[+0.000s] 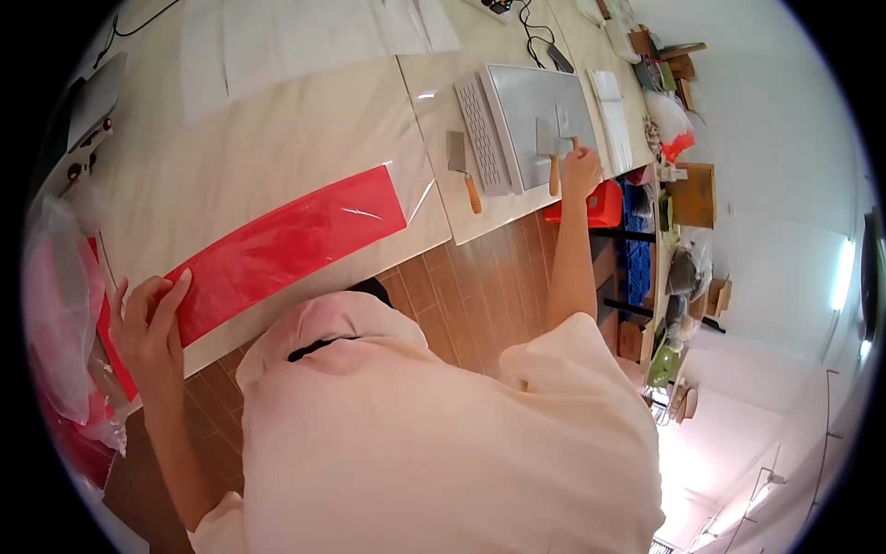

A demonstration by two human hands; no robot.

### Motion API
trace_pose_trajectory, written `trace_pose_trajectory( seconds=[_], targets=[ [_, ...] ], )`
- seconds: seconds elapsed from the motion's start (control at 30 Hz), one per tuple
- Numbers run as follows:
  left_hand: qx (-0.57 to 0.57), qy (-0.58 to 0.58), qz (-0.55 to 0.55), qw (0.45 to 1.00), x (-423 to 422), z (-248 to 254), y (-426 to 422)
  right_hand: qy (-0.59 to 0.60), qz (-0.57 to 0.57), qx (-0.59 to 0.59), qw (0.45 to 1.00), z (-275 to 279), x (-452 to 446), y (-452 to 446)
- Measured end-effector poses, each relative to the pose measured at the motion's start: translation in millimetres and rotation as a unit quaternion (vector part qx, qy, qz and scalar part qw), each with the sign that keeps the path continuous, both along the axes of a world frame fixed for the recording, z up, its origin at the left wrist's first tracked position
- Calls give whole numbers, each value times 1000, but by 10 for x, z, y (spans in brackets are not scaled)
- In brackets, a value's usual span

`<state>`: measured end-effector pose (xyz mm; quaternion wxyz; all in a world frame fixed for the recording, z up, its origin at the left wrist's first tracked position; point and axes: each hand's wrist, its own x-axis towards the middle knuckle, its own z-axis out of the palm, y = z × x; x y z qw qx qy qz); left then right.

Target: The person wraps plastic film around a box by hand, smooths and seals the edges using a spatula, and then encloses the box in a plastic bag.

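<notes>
My left hand (pixel 152 319) rests at the near left end of a long red sheet (pixel 295 245), its fingers apart and touching the sheet. The sheet lies along the table's edge under clear plastic. At the right, my right hand (pixel 580 171) is closed round the wooden handle of a scraper, whose metal blade (pixel 565 122) is over a silver metal plate (pixel 526 102). A second scraper (pixel 548 148) lies on that plate, and a third scraper (pixel 459 166) lies on the table to its left.
Clear plastic sheeting (pixel 305 46) covers the table's far side. White papers (pixel 609 115) lie right of the plate. A red container (pixel 603 205) stands below the table's right end, beside crowded shelves. Plastic bags (pixel 60 305) hang at the far left.
</notes>
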<state>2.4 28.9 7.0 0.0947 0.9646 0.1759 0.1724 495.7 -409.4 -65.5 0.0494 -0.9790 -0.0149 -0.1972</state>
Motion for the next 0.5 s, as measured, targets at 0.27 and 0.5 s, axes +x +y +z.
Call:
trace_pose_trajectory(
  seconds=[0.27,0.5],
  targets=[
    [41,-46,-26,998,100,14,21,151,79,-229,958,-1209,730,-1018],
    [35,-62,-20,997,33,-44,32,29,70,159,984,-837,935,-754]
  ],
)
